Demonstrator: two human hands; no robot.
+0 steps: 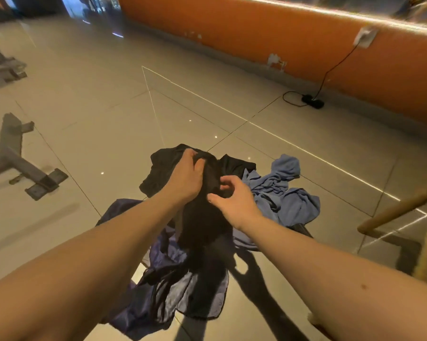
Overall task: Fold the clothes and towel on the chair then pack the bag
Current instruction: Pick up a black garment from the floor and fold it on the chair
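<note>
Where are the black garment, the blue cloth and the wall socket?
Black garment (202,217): head view, hanging middle.
Blue cloth (293,200): head view, bunched middle.
Wall socket (365,36): head view, white faceplate.

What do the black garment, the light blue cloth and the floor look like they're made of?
Black garment: thin, matte fabric, knit or woven I can't tell; it bunches into soft folds. Light blue cloth: thicker and duller, possibly terry or microfibre; it lies in rounded rumples. Floor: glossy glazed tile, with grout lines and sharp light reflections.
</note>
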